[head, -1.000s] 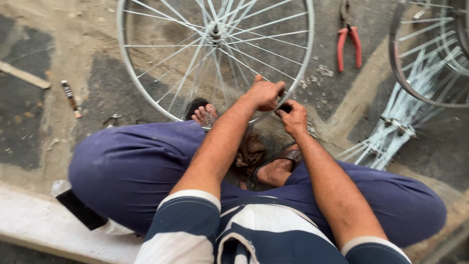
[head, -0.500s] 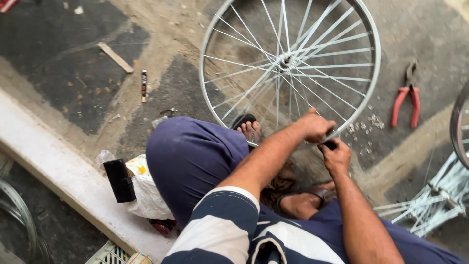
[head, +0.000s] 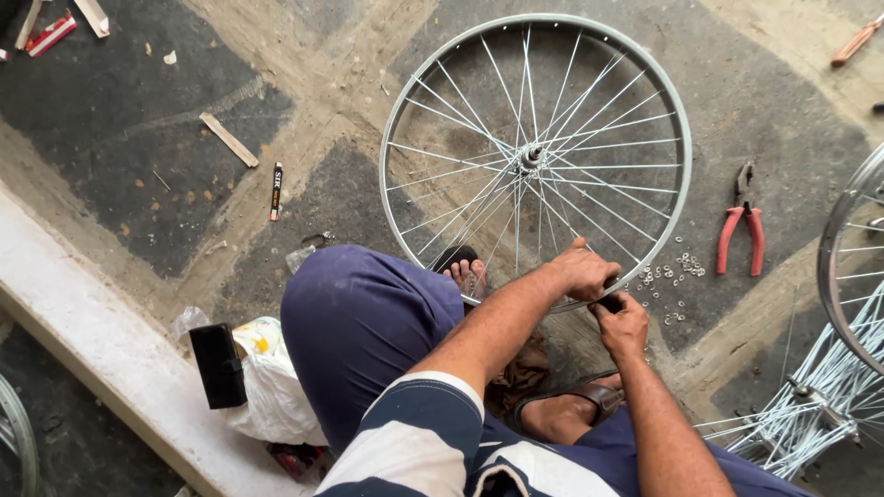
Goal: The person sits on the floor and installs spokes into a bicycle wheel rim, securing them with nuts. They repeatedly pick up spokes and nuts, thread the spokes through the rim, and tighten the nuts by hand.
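Spoked wheel rim (head: 677, 120) lies flat on the floor, centre and upper right of frame, hub (head: 531, 156) up-frame from both hands. Left hand (head: 582, 269) is closed over the rim's lower edge. Right hand (head: 622, 324), just below it, grips a small dark-handled tool (head: 610, 301) set against the same spot. Both equally near. Loose nipples (head: 677, 271) scattered right; red pliers (head: 741, 230) beyond.

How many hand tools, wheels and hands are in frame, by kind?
Spoked wheels: 2, the full wheel at the hands and a partial wheel at the right edge.
Red-handled pliers: 1.
Orange-handled tool, top right, kind unclear: 1.
Dark-handled tool at the rim: 1.
Hands: 2, left hand and right hand.
Total: 7.
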